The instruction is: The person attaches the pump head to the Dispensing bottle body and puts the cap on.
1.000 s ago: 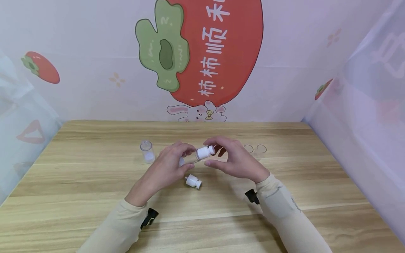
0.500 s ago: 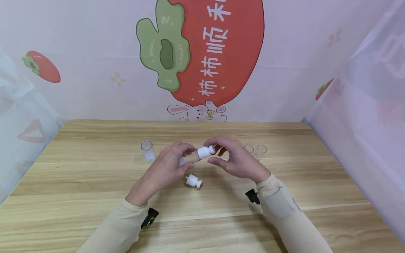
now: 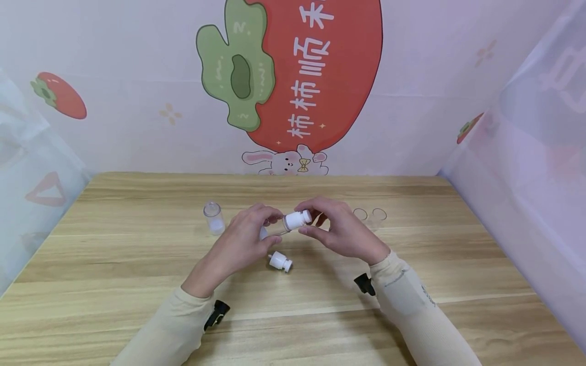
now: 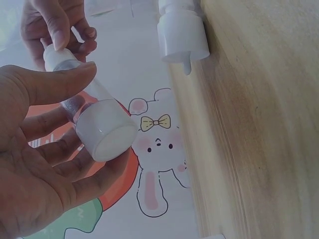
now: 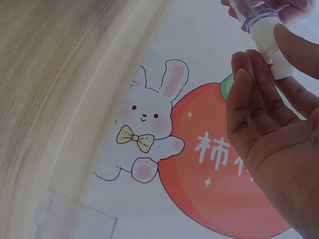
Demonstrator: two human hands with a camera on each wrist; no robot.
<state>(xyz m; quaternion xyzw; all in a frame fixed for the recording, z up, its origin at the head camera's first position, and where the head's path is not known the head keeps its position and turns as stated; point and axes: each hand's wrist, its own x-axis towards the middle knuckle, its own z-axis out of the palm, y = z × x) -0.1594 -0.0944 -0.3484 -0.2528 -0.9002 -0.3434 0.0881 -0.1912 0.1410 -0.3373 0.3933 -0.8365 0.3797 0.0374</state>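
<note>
My left hand (image 3: 247, 234) holds a clear bottle with a white base (image 4: 107, 129), tilted up to the right above the table. A white pump top (image 3: 296, 219) sits at the bottle's upper end. Around that pump top my right hand (image 3: 341, 231) curls its thumb and fingers; the right wrist view shows the thumb (image 5: 299, 47) against its side. Just below the hands, a second white pump top (image 3: 280, 261) lies on its side, its short nozzle stem (image 4: 187, 64) visible in the left wrist view.
Left of the hands stands another clear bottle (image 3: 213, 218) with white at its bottom. Two clear round-rimmed pieces (image 3: 379, 214) stand behind the right hand; a clear plastic cover (image 5: 75, 219) shows in the right wrist view. The wooden table (image 3: 137, 274) ends at a printed backdrop (image 3: 137, 137).
The right thumb shifts slightly up and about the pump top. Bottle, left hand and the things on the table keep their places.
</note>
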